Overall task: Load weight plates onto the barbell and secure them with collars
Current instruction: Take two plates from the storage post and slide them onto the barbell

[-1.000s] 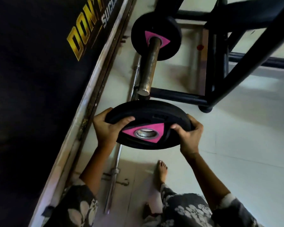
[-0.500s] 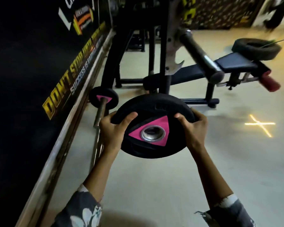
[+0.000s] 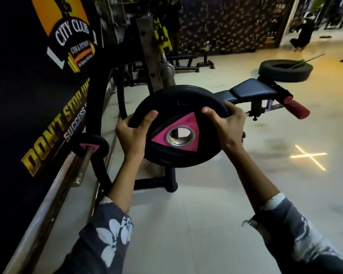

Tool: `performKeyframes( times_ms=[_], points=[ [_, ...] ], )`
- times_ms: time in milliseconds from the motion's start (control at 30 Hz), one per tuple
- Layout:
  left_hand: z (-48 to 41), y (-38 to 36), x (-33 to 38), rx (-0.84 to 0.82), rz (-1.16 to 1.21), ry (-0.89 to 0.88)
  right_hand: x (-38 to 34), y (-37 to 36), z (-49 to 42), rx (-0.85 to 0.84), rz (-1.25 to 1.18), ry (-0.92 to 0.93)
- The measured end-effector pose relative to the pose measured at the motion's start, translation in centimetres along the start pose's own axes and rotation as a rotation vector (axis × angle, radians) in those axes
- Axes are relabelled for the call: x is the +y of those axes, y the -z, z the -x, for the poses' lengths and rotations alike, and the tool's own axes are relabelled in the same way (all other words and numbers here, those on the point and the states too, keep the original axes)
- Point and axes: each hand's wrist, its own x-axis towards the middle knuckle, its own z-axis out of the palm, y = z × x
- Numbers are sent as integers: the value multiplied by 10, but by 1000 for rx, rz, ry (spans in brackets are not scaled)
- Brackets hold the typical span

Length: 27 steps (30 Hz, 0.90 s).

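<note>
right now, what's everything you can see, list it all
weight plate: 1, black with pink triangle, held mid-frame
small plate: 1, black with pink triangle, on the metal sleeve, lower left
metal sleeve: 1, steel, lower left by the wall
bench: 1, dark pad, right of centre
roller pad: 1, red, at the bench end
tyre: 1, black, floor, far right
banner: 1, black with yellow lettering, left wall
light cross: 1, yellow, floor, right
hands: 2, left hand and right hand grip the weight plate's opposite edges
</note>
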Motion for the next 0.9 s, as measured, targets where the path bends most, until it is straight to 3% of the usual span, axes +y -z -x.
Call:
performKeyframes(
  times_ms=[300, 700, 900],
  points=[
    [-35, -27, -26, 3, -94, -52, 37, -19, -43, -47, -93, -58],
    [-46, -30, -51, 43, -130, -61, 54, -33, -63, -114, -38, -16],
    [-73, -40, -67, 4, -278, -288, 80, -50, -85, -102, -87, 14]
  ],
)
